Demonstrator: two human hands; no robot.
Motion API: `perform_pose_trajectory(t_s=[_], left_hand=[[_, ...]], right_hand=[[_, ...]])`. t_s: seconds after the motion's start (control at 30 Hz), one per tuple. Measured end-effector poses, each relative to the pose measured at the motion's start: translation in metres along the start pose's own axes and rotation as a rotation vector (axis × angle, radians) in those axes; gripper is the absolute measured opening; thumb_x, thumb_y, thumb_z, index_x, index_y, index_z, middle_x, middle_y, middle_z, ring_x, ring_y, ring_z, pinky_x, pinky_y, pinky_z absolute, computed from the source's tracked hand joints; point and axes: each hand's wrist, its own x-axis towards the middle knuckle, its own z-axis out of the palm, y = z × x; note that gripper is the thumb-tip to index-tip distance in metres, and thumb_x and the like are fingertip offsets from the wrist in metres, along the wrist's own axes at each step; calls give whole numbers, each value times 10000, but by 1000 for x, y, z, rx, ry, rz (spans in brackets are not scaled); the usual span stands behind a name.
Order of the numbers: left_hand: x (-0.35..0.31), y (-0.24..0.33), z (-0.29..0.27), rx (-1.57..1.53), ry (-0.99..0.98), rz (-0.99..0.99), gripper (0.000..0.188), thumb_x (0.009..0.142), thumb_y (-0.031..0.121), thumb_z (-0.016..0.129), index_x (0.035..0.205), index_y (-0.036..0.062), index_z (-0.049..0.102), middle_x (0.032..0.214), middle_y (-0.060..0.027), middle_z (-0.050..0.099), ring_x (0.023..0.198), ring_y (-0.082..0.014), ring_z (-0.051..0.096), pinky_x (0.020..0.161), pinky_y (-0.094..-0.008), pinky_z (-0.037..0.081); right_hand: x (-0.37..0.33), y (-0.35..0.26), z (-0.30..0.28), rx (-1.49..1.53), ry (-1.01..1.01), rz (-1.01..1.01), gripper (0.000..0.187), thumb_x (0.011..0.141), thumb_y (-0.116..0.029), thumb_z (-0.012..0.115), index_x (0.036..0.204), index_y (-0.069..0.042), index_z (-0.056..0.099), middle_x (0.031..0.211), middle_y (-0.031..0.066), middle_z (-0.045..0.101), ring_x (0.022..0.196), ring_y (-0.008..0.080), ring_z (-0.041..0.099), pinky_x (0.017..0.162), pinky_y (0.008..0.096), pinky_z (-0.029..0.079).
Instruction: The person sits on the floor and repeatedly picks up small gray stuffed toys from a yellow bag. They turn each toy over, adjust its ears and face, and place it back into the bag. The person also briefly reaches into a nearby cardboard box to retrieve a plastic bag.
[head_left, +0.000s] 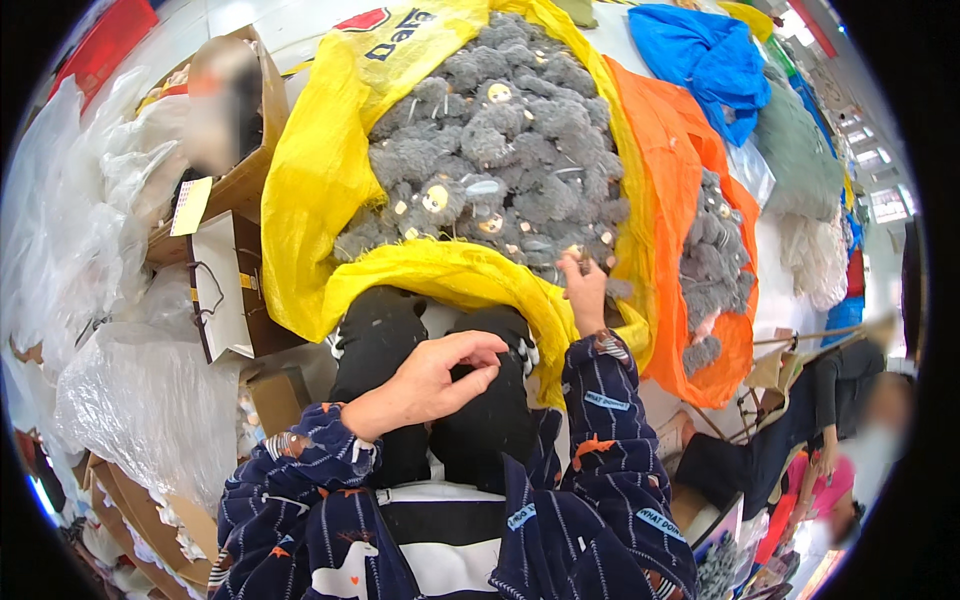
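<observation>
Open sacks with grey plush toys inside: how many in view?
2: the yellow sack at centre, and the orange sack immediately right of it. Others may be hidden in the clutter at lower right.

Gray plush toys [500, 145], jumbled, in yellow sack [315, 215]

Plush toys [500, 145] in sack [310, 200]; carton [270, 90] left of sack

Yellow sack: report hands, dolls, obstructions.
Right hand at gray plush dolls, grip unclear. Left hand open, nothing held. Dolls heaped in yellow sack; nothing visibly blocking.
</observation>
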Motion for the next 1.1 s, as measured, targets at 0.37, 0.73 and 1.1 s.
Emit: perform_pose_trajectory(t_s=[0.37, 0.73, 1.1], left_hand=[[3, -2, -31, -499, -117, -247, 249, 883, 90, 521, 1122, 25, 495, 946, -48, 582, 880, -88, 541, 765, -231, 434], [-12, -4, -49, -708, -107, -230, 256, 894, 75, 497, 1143, 20, 474, 1002, -48, 561, 960, -106, 535, 830, -234, 424], [-37, 8, -50, 194, 592, 395, 317, 804, 92, 565, 1087, -40, 510, 1067, -131, 511, 1014, -235, 487, 898, -308, 362]], right_hand=[[102, 52, 174, 117, -141, 463, 305, 735, -298, 665, 844, -24, 586, 651, 35, 547, 490, 132, 508, 374, 257, 411], [86, -26, 194, 301, 23, 106, 221, 782, -219, 635, 811, -14, 560, 619, 0, 512, 455, 86, 457, 407, 240, 382], [-99, -210, 63, 422, -167, -106, 128, 784, -104, 639, 823, -7, 566, 676, 12, 558, 504, 81, 483, 443, 215, 392]])
